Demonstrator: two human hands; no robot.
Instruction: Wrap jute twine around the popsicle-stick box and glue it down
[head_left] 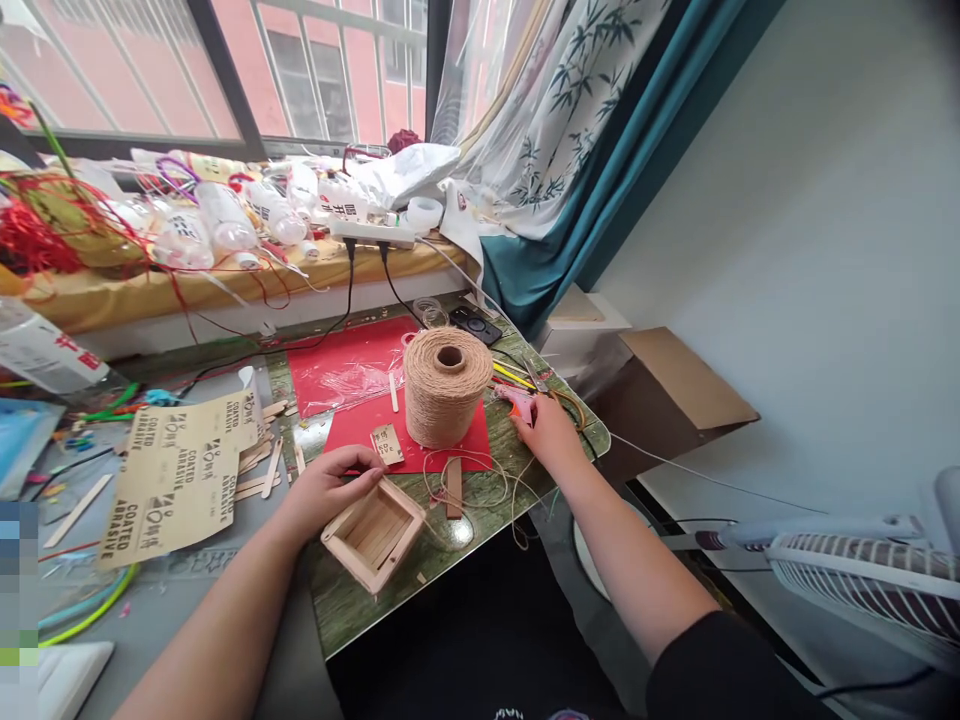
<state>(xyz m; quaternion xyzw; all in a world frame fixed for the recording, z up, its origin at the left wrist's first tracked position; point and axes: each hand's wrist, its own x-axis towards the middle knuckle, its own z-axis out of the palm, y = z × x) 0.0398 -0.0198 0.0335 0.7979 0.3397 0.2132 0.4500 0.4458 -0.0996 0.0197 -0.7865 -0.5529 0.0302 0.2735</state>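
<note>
My left hand (337, 490) grips the far rim of a small wooden box (373, 540) made of craft sticks, tilted so that its hollow inside shows. From the box a thin twine (465, 500) loops across the green tabletop. My right hand (551, 435) is closed around what looks like a pink and orange glue gun (516, 398) near the table's right edge; its fingers are partly hidden. Between the hands stands a large spool of jute twine (448, 390), upright on red paper (352, 375). A flat brown wooden strip (454, 488) lies in front of the spool.
Sandpaper sheets (180, 470) and loose craft sticks (274, 465) lie to the left. Behind the spool are a black phone (474, 325) and clear tape rolls (431, 312). A power strip (373, 234) sits on the cluttered sill. At the right are a cardboard box (675, 390) and a fan (870, 580).
</note>
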